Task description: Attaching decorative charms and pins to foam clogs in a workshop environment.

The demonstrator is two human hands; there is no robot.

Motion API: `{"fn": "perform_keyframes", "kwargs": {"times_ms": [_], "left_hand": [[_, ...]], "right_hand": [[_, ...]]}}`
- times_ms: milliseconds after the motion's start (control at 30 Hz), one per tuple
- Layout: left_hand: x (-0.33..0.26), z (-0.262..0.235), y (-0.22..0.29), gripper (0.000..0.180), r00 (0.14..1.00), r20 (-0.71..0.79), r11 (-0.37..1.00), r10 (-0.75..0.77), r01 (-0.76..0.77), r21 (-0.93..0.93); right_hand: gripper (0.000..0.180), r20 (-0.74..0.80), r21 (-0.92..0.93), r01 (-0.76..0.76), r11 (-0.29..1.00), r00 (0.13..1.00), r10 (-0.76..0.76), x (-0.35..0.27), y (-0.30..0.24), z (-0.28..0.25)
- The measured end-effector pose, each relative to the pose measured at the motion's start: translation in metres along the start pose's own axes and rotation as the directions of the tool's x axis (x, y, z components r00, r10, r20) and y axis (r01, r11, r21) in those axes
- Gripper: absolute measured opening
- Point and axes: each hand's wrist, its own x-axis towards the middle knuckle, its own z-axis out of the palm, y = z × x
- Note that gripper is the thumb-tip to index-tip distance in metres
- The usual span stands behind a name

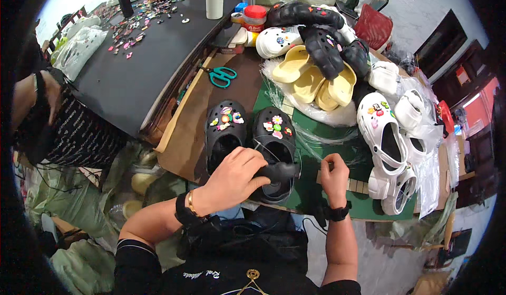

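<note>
Well, black clogs [225, 130] (white shirt lettering [194, 275])

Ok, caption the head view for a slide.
Left hand at one of two charm-decorated black clogs, right hand beside them, white clogs farther right.

The left hand [236, 178] grips 1 blurred dark piece [283, 171], hiding part of the black clog [284, 148] beneath it.

Gap over green mat [307, 188] between right grip [335, 180] and 2 black clogs [215, 131]; brown board [184, 152] free left of them. Teal scissors [222, 77], shoe pile [322, 55] block beyond; white clogs [375, 117] block right.
</note>
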Motion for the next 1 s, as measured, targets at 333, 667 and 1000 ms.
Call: {"fn": "perform_keyframes", "kwargs": {"times_ms": [333,667,1000], "left_hand": [[0.002,0.002,0.005,0.037,0.996,0.024,0.988,-0.081,0.077,0.137],[0.003,0.002,0.01,0.036,0.996,-0.005,0.982,-0.09,0.089,0.166],[-0.003,-0.011,0.006,0.044,0.99,0.062,0.986,-0.128,0.119,0.12]], "right_hand": [[0.006,-0.093,0.174,-0.057,0.983,0.993,0.074,-0.007,0.006,-0.022],[0.005,-0.178,0.297,-0.001,0.955,0.982,0.056,-0.008,-0.001,-0.049],[0.004,-0.235,0.411,0.117,0.904,0.972,-0.019,-0.036,-0.023,-0.059]]}}
